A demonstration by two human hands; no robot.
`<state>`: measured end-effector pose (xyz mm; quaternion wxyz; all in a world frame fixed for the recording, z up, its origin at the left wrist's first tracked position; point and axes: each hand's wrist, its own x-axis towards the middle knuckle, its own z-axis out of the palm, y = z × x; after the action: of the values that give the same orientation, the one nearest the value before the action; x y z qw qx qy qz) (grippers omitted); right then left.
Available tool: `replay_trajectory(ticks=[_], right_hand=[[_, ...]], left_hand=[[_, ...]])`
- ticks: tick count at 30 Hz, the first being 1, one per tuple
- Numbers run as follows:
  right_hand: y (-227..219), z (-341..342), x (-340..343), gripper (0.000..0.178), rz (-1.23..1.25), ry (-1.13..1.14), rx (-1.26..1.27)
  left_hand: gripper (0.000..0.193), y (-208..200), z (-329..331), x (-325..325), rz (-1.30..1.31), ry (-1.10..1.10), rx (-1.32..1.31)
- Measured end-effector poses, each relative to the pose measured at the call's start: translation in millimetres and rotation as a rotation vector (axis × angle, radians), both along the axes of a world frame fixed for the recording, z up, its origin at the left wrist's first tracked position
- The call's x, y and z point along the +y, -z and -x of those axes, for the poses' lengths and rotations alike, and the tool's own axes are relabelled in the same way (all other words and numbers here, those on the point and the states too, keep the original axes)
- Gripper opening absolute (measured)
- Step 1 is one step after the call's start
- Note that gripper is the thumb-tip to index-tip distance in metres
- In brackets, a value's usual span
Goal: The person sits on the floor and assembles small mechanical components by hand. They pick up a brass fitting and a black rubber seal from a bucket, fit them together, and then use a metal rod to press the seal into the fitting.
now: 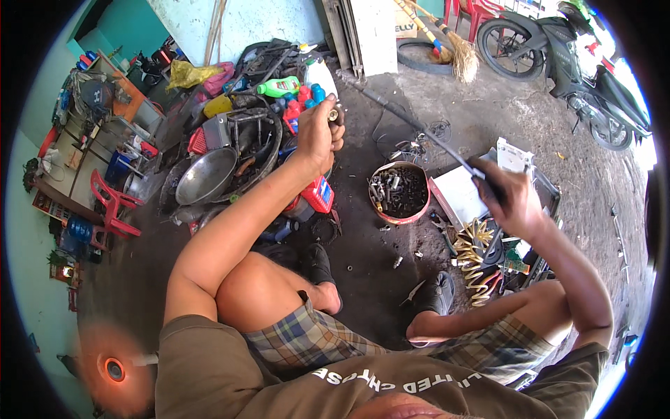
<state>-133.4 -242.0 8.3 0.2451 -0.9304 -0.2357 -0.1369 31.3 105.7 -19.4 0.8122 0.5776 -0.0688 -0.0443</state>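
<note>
My left hand [319, 140] is raised over the pile of parts, its fingers closed around a small round metal fitting [333, 114] with a brass-coloured end. Most of that piece is hidden by the fingers. On the other side, my right hand [511, 197] grips the near end of a long, thin dark rod [417, 126]. The rod slants away up and to the left, its far tip beyond my left hand and apart from it. Between and below the hands, a round tin [373, 207] of small metal parts stands on the floor.
Bottles, a metal bowl [206, 176] and motorcycle parts crowd the left floor. A coiled yellow hose [477, 258], pliers [442, 230] and a white panel [457, 197] lie right. A motorbike [569, 66] and straw broom [464, 59] stand behind; a spinning fan [114, 370] is lower left.
</note>
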Motion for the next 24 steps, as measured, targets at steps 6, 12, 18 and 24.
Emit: replay_trajectory(ticks=[6,12,18,24], right_hand=[[19,22,5,0.062,0.136,-0.068,-0.016],[18,15,9,0.062,0.201,-0.094,-0.156],[13,15,7,0.068,0.313,-0.098,-0.25],[11,15,2,0.07,0.495,-0.079,-0.305]], left_hand=[[0.038,-3,8,-7,0.025,-0.02,-0.07],[0.035,-8,21,-4,0.01,-0.026,-0.046],[0.034,-15,25,-5,-0.004,-0.031,-0.003],[0.033,-17,22,0,-0.031,0.011,0.096]])
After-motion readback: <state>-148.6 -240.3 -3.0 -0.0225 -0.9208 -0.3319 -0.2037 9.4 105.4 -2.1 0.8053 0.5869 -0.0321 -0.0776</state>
